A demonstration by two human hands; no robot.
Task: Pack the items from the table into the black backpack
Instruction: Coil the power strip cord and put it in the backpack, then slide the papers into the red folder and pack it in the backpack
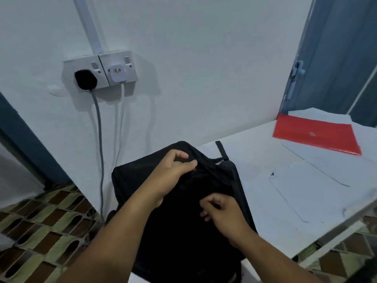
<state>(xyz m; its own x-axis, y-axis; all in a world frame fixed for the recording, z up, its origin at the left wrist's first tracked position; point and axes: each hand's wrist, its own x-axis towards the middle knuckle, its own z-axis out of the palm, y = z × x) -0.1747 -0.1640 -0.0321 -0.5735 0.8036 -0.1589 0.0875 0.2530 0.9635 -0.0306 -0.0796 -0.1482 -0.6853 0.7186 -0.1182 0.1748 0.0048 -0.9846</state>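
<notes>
Black backpack [142, 190] stands at the left end of the white surface [265, 201], close to the wall, overhanging the near edge. One strap [221, 150] sticks up behind it on the right side.

Left hand [173, 170]: fingers and thumb curled over the top rim of the bag, pinching a fold of black fabric. Right hand [220, 211]: lower and to the right, fingers curled tight on the bag's front edge, pinching something small. Whether that is a zip pull or only fabric cannot be told; black on black, frame soft.

Items seen on the surface: a red folder [316, 133] at the far right end, lying on white paper sheets [306, 180] that spread toward the bag. Folder is well apart from the backpack. Nothing can be seen inside the bag.

Judgement, step in hand: getting the main compartment open. Both hands are on the bag, neither on an item. Packing proper not yet begun, as far as this view shows.

Next move calls for: left hand to hold the rim taut as anchor while the right draws the opening wide. Mouth must gape enough to take a flat folder without bending it. Then a long reach right for the folder.

Risk: the overhanging bag may tip off the edge if pulled toward the person.
</notes>
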